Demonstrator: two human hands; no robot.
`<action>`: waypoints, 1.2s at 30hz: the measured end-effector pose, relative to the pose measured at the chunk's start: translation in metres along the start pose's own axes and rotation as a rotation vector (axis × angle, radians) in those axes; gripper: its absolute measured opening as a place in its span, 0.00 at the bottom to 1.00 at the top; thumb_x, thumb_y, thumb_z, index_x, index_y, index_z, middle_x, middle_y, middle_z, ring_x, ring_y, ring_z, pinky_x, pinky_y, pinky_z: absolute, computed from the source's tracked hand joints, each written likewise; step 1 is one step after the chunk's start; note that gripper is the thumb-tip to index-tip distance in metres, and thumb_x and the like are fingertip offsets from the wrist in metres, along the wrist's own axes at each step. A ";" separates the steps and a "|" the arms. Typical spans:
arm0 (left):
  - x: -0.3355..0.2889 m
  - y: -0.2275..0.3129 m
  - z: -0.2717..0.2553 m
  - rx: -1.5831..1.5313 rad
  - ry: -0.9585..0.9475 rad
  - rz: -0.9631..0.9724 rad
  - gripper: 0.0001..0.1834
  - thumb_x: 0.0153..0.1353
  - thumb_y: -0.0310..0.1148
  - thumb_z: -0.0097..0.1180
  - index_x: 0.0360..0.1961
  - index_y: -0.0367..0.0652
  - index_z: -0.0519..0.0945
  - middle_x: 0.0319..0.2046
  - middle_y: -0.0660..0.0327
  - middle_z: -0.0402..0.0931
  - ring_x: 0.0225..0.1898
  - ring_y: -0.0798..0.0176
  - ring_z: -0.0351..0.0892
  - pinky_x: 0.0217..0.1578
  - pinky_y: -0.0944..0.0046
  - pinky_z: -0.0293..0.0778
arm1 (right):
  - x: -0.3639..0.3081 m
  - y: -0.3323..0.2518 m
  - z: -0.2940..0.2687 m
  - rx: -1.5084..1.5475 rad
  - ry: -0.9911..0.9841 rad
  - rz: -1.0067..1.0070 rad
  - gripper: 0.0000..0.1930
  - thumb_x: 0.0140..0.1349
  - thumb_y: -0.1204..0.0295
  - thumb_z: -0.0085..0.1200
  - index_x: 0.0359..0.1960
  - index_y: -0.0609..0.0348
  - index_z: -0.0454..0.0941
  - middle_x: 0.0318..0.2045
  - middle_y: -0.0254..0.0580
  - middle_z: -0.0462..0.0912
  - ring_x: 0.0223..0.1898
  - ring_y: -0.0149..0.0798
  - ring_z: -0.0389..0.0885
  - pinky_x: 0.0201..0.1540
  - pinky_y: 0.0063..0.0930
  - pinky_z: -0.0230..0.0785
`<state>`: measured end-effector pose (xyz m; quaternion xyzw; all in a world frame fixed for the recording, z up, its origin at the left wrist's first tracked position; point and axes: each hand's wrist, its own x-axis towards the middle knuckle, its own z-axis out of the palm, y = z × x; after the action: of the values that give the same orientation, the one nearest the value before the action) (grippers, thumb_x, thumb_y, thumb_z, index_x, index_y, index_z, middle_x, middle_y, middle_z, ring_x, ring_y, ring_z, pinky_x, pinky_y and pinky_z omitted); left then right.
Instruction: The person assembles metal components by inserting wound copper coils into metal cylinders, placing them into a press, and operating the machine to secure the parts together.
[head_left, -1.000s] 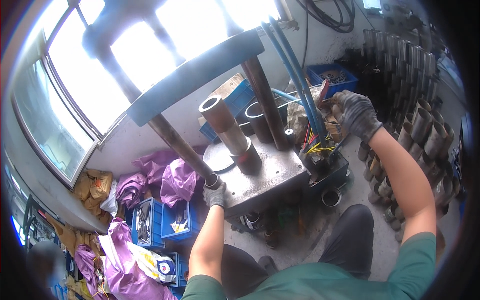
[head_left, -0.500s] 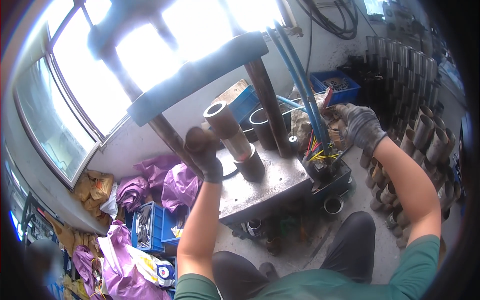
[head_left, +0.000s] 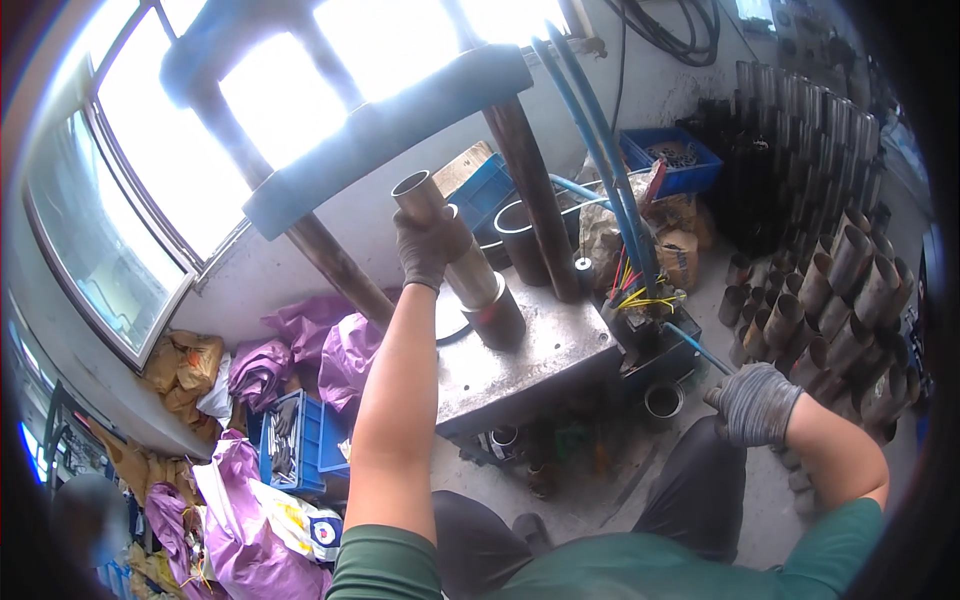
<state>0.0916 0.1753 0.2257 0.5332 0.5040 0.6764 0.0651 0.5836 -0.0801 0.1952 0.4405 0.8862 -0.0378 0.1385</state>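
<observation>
My left hand [head_left: 428,247], in a dark work glove, is closed around a short metal tube [head_left: 415,192], its open end tilted up. The tube is next to the top of a metal cylinder stack [head_left: 472,272]; whether they touch is hidden by the hand. The stack's dark lower sleeve [head_left: 498,318] stands on the steel press table [head_left: 530,372]. On the right, my right hand [head_left: 757,403], in a grey striped glove, is closed around the end of a blue lever [head_left: 698,346] reaching out from the base beside the table.
The blue press crossbeam [head_left: 395,140] spans above, on dark columns [head_left: 530,190]. A wide dark ring [head_left: 522,245] stands behind the stack. Many upright tubes [head_left: 825,300] crowd the right floor. Purple sacks [head_left: 250,530] and a blue crate [head_left: 300,440] lie to the left.
My left hand has moved up and right with the tube, to the stack's top. My right hand has come down toward my knee and now grips the lever.
</observation>
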 end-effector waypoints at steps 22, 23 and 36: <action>0.034 -0.048 -0.002 0.248 -0.237 0.151 0.25 0.59 0.34 0.70 0.51 0.38 0.70 0.41 0.57 0.81 0.42 0.62 0.83 0.42 0.60 0.80 | -0.024 -0.022 0.089 0.197 0.356 0.333 0.14 0.58 0.60 0.59 0.25 0.58 0.82 0.26 0.53 0.83 0.32 0.58 0.84 0.40 0.51 0.76; 0.031 -0.041 0.002 0.189 -0.242 0.103 0.24 0.59 0.34 0.69 0.50 0.38 0.69 0.40 0.58 0.80 0.41 0.62 0.83 0.42 0.60 0.80 | -0.025 -0.021 0.091 0.196 0.368 0.341 0.13 0.58 0.61 0.59 0.25 0.58 0.81 0.26 0.53 0.83 0.32 0.59 0.84 0.40 0.51 0.76; -0.003 0.019 -0.003 0.050 -0.112 -0.035 0.28 0.59 0.35 0.72 0.52 0.37 0.66 0.40 0.58 0.78 0.40 0.61 0.81 0.42 0.58 0.79 | -0.023 -0.016 0.090 0.226 0.416 0.319 0.14 0.59 0.59 0.60 0.25 0.58 0.80 0.26 0.53 0.82 0.33 0.58 0.83 0.40 0.51 0.74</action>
<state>0.0986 0.1625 0.2384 0.5627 0.5255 0.6315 0.0918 0.6031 -0.1243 0.1146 0.5851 0.8053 -0.0231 -0.0922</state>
